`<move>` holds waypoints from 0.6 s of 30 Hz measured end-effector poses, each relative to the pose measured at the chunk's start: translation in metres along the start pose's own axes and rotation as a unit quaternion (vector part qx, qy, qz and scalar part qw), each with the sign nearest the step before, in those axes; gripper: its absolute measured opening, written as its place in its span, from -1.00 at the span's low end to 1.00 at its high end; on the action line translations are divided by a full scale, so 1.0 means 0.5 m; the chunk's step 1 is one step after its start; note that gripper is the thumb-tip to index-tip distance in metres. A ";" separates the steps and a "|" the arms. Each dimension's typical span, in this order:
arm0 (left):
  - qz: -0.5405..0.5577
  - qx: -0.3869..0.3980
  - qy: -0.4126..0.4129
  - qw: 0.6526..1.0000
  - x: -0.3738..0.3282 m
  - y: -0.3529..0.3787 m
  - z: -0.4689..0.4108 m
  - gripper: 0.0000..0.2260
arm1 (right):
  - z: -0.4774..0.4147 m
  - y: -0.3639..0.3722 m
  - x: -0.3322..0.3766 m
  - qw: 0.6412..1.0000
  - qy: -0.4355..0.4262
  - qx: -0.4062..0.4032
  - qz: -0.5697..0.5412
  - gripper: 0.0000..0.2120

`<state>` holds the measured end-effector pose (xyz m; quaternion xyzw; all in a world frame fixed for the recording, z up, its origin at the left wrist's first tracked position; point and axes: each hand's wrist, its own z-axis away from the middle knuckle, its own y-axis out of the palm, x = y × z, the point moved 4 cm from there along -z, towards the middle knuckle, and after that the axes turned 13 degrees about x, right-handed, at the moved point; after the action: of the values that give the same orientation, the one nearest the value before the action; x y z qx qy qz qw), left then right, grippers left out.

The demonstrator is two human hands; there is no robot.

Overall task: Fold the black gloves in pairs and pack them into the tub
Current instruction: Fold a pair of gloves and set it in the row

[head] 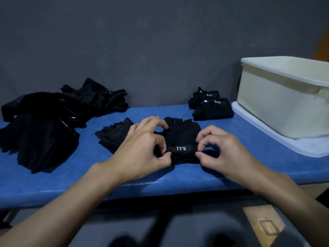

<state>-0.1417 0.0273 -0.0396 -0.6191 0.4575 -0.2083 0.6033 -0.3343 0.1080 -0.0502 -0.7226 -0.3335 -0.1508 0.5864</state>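
Though apart, both hands (pixel 142 150) (pixel 226 150) on glove (pixel 181 136)

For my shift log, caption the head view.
Left hand and right hand pinch a black glove on the blue table.

The left grip (pixel 142 148) and right grip (pixel 226 148) are bare, like the left forearm (pixel 80 196) and right forearm (pixel 284 193).

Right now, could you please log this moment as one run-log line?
step: folding glove | left hand: pinches cuff | right hand: pinches cuff | folded pairs: beside tub | loose pile: left
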 end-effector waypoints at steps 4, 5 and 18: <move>-0.014 -0.030 0.014 0.999 -0.013 -0.011 0.005 -0.77 | 0.003 -0.015 0.007 0.999 -0.009 -0.020 0.037 -0.77; -0.022 -0.031 0.019 0.999 -0.016 -0.011 0.006 -0.76 | 0.004 -0.019 0.007 0.999 -0.009 -0.020 0.042 -0.77; 0.012 -0.026 -0.028 0.999 -0.006 -0.010 -0.003 -0.67 | 0.011 -0.015 -0.006 0.999 -0.004 0.030 0.028 -0.81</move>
<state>-0.1427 0.0284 -0.0336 -0.6344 0.4529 -0.1721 0.6023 -0.3424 0.1130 -0.0478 -0.7144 -0.3199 -0.1218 0.6103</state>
